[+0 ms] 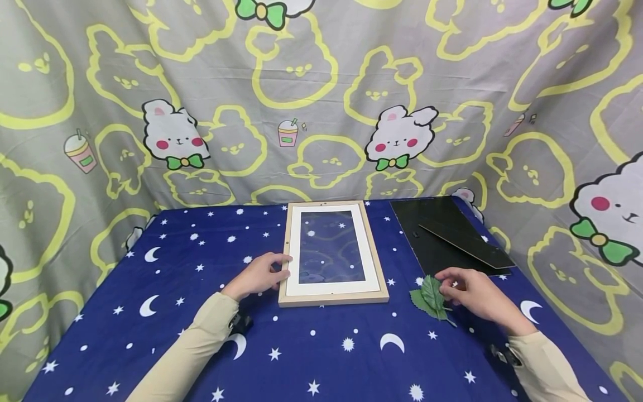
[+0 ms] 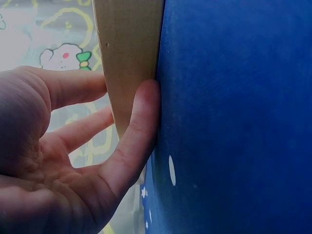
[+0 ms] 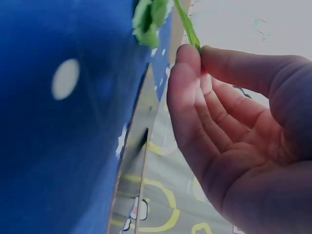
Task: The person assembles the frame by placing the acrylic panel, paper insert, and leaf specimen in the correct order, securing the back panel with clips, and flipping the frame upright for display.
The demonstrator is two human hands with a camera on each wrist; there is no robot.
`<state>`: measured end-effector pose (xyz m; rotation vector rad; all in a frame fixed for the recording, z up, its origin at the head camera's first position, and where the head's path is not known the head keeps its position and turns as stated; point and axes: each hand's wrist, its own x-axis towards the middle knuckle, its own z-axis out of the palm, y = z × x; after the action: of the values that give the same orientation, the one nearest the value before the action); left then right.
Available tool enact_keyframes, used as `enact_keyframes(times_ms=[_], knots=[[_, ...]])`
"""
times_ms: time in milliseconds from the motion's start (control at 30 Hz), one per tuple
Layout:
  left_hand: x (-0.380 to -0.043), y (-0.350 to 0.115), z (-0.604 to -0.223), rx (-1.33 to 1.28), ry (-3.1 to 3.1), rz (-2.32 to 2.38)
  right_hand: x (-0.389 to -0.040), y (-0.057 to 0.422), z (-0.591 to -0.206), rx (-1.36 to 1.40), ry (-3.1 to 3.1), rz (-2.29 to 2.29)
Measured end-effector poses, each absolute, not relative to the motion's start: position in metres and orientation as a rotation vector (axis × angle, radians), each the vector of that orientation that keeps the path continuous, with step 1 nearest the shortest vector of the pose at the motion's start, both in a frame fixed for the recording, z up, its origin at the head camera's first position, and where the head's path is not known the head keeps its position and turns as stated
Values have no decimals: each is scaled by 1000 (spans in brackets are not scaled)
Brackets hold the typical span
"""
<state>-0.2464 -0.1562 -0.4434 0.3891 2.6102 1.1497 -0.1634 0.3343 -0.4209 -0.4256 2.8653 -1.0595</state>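
Observation:
A light wood picture frame (image 1: 384, 279) lies on the blue cloth, with a white mat (image 1: 372, 257) around its inner window. My left hand (image 1: 258, 274) rests its fingertips against the frame's left side; up close in the left wrist view, the fingers (image 2: 139, 114) touch the wooden side wall (image 2: 129, 44). To the right of the frame, my right hand (image 1: 469, 293) pinches a green leaf (image 1: 433, 291) between thumb and fingertip. A second green leaf (image 1: 421, 304) with a stem lies partly beneath it. The right wrist view shows the pinched leaf edge (image 3: 187, 24).
A black backing board (image 1: 417, 215) lies at the back right, with its stand flap (image 1: 467, 245) raised at an angle. Blue cloth (image 1: 331, 363) with moons and stars covers the table. A patterned curtain (image 1: 321, 72) hangs behind and at the sides.

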Motion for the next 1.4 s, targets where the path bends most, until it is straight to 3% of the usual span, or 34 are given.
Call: enact_keyframes(times_ms=[633, 1400], knots=[[-247, -157, -443, 388, 2618, 1129, -199, 301, -389, -466, 2781, -1260], [-246, -157, -443, 376, 2604, 1131, -287, 235, -369, -496, 2691, -1295]])
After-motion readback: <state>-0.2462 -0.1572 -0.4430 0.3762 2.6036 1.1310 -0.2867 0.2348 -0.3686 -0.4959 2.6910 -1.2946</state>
